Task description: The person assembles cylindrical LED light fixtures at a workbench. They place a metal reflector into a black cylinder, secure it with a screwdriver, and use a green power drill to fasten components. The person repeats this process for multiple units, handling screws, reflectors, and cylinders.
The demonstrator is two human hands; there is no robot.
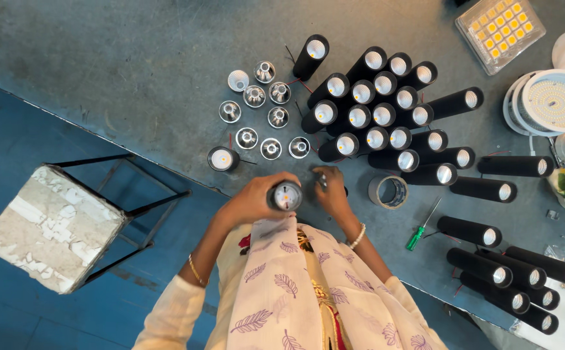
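My left hand (251, 198) grips an upright black cylindrical lamp housing (286, 196) with its lit-looking round face turned up. My right hand (332, 189) is just to its right, fingers pinched on a small dark part (323, 181) near the table's front edge. Beyond the hands stands a dense cluster of the same black cylinders (380, 116). To the left of that cluster lie several shiny silver reflector cups (262, 110).
The grey worktable (133, 58) runs diagonally. A tape roll (387, 192) and a green-handled screwdriver (421, 228) lie right of my hands; more black cylinders (509, 272) lie on their sides. Round and square light panels (558, 100) sit at the far right. A worn stool (52, 227) stands on the blue floor.
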